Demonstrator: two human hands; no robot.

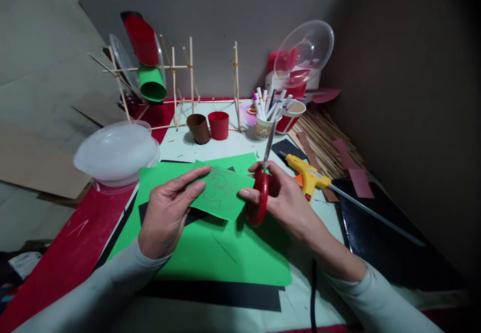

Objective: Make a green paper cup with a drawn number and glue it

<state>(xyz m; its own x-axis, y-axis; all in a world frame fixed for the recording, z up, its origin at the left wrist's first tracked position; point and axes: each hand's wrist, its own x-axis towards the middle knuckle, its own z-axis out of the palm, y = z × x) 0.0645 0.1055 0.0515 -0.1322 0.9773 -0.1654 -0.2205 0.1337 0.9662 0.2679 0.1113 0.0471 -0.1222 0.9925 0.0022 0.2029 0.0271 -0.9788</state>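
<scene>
My left hand pinches the left edge of a small green paper piece between thumb and fingers. An outlined figure like a 3 is drawn on the piece. My right hand has the red-handled scissors hooked in its fingers, blades pointing up and away. The right thumb also touches the piece's right edge. Below both hands lie large green sheets, with black paper showing under and between them.
A yellow glue gun lies at the right beside wooden sticks. Behind stand a cup of markers, brown and red paper cylinders, and a stick frame. Clear plastic lids are stacked at the left.
</scene>
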